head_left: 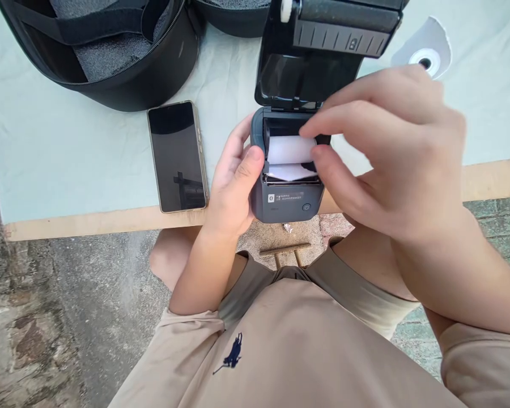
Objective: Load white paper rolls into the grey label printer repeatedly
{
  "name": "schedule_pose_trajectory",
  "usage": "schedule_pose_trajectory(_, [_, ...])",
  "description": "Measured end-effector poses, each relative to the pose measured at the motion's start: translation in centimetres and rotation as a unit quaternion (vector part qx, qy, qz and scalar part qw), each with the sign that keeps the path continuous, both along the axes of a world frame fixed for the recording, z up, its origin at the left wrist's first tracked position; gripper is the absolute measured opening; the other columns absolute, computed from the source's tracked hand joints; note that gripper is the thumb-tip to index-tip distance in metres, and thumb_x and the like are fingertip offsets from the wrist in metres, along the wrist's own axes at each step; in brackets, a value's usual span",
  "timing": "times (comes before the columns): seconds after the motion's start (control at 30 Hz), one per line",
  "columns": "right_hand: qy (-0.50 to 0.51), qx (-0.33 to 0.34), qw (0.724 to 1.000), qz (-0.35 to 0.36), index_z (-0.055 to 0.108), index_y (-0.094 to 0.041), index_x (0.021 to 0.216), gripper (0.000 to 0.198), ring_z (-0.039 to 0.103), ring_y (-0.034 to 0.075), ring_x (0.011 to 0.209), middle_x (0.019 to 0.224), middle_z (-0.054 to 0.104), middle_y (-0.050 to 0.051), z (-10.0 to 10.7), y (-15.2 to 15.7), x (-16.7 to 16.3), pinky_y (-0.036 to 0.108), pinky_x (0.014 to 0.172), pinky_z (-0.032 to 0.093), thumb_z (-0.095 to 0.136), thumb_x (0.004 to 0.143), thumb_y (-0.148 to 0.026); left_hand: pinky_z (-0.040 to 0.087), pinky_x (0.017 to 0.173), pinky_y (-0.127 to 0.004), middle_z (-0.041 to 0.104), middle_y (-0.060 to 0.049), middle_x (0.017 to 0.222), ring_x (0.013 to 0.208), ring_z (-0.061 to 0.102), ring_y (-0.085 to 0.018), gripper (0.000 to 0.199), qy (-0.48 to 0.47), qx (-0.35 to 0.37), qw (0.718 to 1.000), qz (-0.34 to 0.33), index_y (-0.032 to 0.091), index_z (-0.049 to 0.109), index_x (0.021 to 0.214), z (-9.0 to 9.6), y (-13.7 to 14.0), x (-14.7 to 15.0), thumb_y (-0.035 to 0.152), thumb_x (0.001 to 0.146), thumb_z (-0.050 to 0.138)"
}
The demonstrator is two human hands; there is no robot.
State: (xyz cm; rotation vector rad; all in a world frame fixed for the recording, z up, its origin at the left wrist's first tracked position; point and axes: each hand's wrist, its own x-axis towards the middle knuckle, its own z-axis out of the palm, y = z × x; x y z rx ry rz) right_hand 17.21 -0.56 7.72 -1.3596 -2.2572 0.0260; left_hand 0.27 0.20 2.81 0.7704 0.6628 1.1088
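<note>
My left hand (pixel 238 175) is wrapped round the left side of a dark grey portable label printer (pixel 284 207), thumb along its edge. The printer's black lid (pixel 308 79) stands swung up at the far side. Inside the bay lies a white paper roll (pixel 289 150), its loose torn end (pixel 287 171) lying toward the front slot. My right hand (pixel 395 153) reaches in from the right, thumb and index finger pinching the roll's right end. The other right-hand fingers are curled above the bay and partly hide its right side.
A dark-screened phone (pixel 177 158) lies on the cloth-covered table left of the printer. Behind it stands an open black zip case (pixel 153 73) with grey foam, and a second case part (pixel 233 17). Another white paper roll (pixel 436 48) is at the back right. The table's wooden edge (pixel 89 224) runs in front.
</note>
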Motion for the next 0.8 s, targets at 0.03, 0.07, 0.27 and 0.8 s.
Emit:
schedule_pose_trajectory(0.03, [0.015,0.001,1.0,0.012,0.057,-0.027,0.098,0.015,0.06,0.024,0.095,0.106,0.064,0.002,0.0,-0.1,0.1,0.045,0.081,0.045,0.053,0.084,-0.03,0.044,0.105,-0.035,0.064,-0.001,0.114,0.134,0.044,-0.023,0.029,0.006,-0.003,1.0,0.008,0.027,0.052,0.115,0.0,0.0,0.1,0.04,0.089,0.049])
schedule_pose_trajectory(0.07, [0.02,-0.003,0.999,0.031,0.057,-0.026,0.099,0.017,0.06,0.024,0.094,0.105,0.064,0.002,0.0,-0.2,0.2,0.044,0.081,0.046,0.054,0.083,-0.032,0.043,0.105,-0.035,0.064,-0.002,0.111,0.134,0.044,-0.024,0.03,0.012,-0.008,1.0,0.016,0.027,0.052,0.115,0.1,0.0,0.1,0.042,0.089,0.049])
schedule_pose_trajectory(0.27, [0.003,0.019,0.997,0.072,0.06,-0.023,0.09,0.007,0.061,0.022,0.098,0.089,0.067,-0.003,-1.2,-0.6,0.0,0.039,0.08,0.045,0.058,0.084,-0.025,0.042,0.106,-0.037,0.064,-0.004,0.113,0.134,0.042,-0.026,0.03,-0.013,-0.006,0.999,0.048,0.024,0.054,0.111,-1.0,0.7,0.1,0.041,0.087,0.052])
schedule_pose_trajectory(0.8, [0.179,0.045,0.978,0.097,0.057,-0.022,0.09,0.011,0.057,0.019,0.095,0.096,0.055,0.005,-2.7,-0.4,-0.7,0.043,0.083,0.052,0.057,0.081,-0.028,0.04,0.11,-0.041,0.061,-0.001,0.12,0.133,0.044,-0.027,0.064,0.011,0.105,0.994,-0.005,0.028,0.038,0.129,-2.6,0.9,-0.6,0.027,0.071,0.066])
